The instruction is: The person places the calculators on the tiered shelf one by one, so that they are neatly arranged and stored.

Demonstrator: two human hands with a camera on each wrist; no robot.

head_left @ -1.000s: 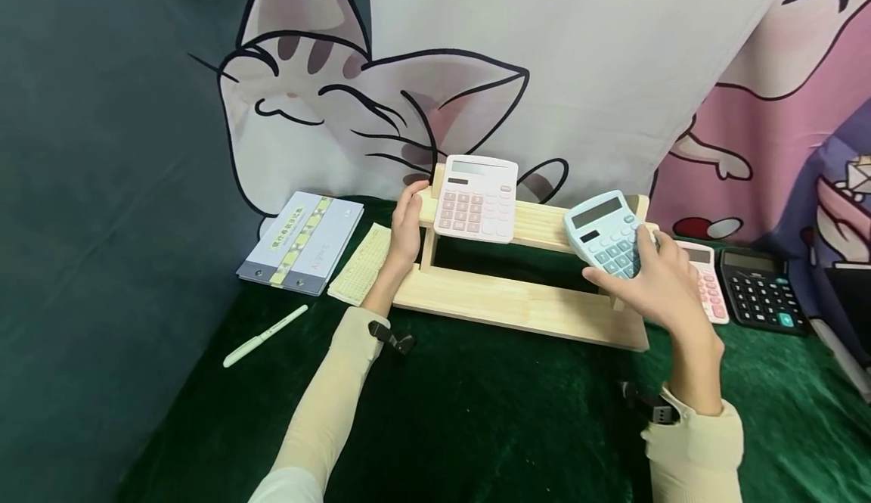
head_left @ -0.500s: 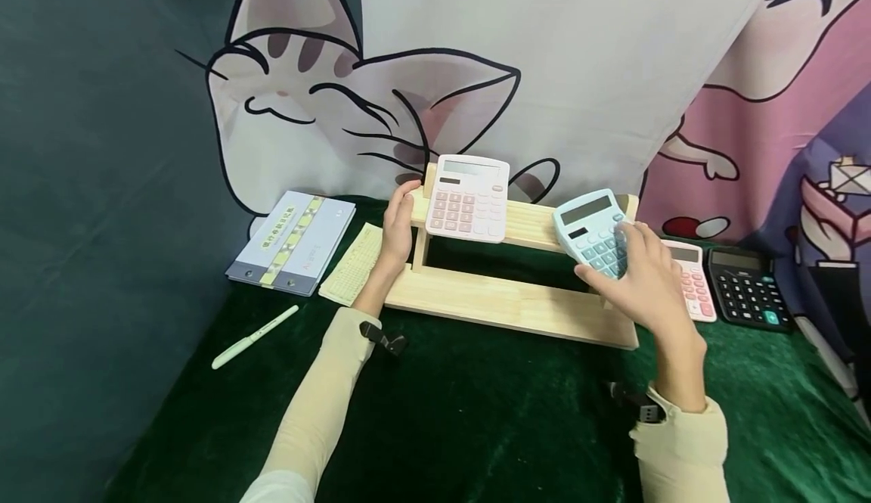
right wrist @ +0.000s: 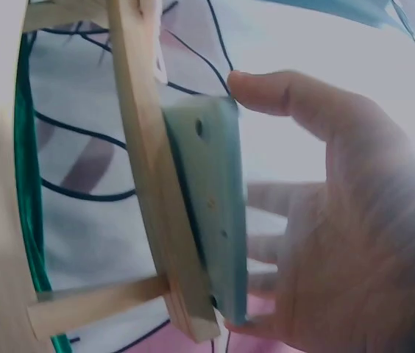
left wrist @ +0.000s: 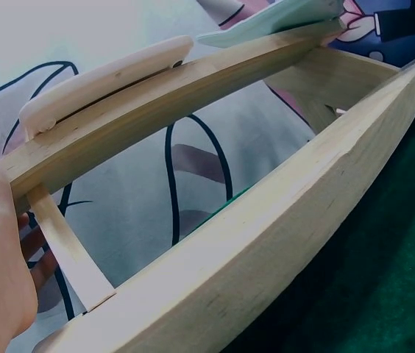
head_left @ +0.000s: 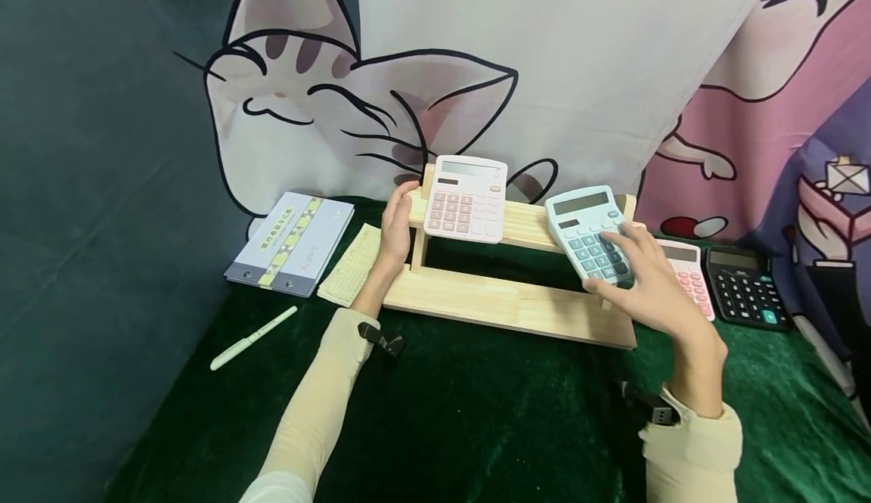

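My left hand point(head_left: 395, 223) grips the left end of a two-tier wooden desk shelf point(head_left: 503, 302). Fingers show behind its post in the left wrist view. A white calculator with pink keys point(head_left: 468, 200) leans on the upper plank beside that hand. Toward the plank's right end, a light blue calculator point(head_left: 578, 219) rests tilted, and my right hand point(head_left: 646, 280) holds it. The thumb is at its lower left corner and the fingers reach over the right-hand keys. From the right wrist, the blue calculator's point(right wrist: 211, 198) underside edge faces the camera, close against the wooden plank point(right wrist: 145, 147).
Right of the shelf lie a pink calculator point(head_left: 690, 284) and a black calculator point(head_left: 748, 291). To the left are a blue-grey notebook point(head_left: 292, 238), a yellowish paper pad point(head_left: 352, 265) and a pale pen point(head_left: 253, 338). A cartoon curtain point(head_left: 578, 57) hangs behind the green cloth point(head_left: 476, 412).
My right hand has turned the blue calculator a little straighter and slid it slightly left on the plank. Its fingers have shifted on the keys. My left hand keeps its place; the whole head view shifted slightly.
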